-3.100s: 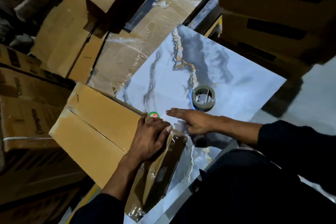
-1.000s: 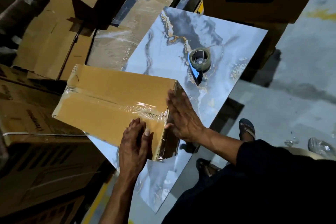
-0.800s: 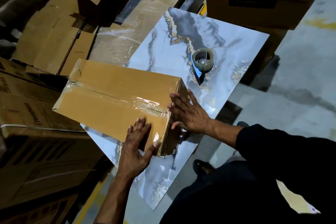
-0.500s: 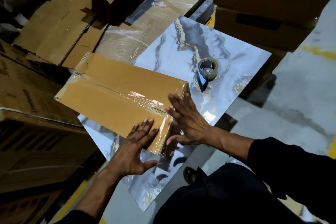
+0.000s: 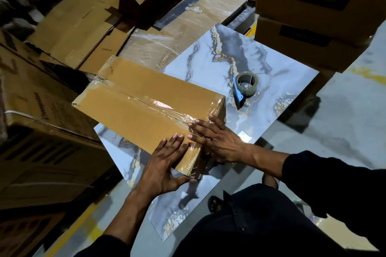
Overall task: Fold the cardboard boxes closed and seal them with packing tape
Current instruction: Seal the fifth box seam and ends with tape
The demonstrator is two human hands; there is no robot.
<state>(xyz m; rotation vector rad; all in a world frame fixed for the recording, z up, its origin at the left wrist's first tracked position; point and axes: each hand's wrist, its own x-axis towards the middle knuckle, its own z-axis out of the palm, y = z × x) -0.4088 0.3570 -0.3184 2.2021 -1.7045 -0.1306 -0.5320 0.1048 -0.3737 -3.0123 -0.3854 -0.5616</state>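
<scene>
A long brown cardboard box [image 5: 133, 100] lies closed on a marble-patterned tile [image 5: 271, 81], with clear packing tape along its centre seam and over its near end. My left hand [image 5: 165, 162] lies flat on the near corner of the box top, fingers spread, thumb down the end face. My right hand [image 5: 217, 140] presses flat on the taped seam at the near end, fingers apart. A tape dispenser [image 5: 244, 87] with a clear roll and blue handle stands on the tile beyond the box, untouched.
Flattened and open cardboard boxes [image 5: 87, 25] pile up at the back left, beside a plastic-wrapped carton [image 5: 188, 27]. Stacked sealed cartons [image 5: 313, 6] stand at the back right. More cartons [image 5: 41, 110] sit on the left. Grey floor [image 5: 344, 123] lies to the right.
Both hands have slid from the box's end face up onto its taped top. The right hand moved from the end over the seam. The box stays on the tile.
</scene>
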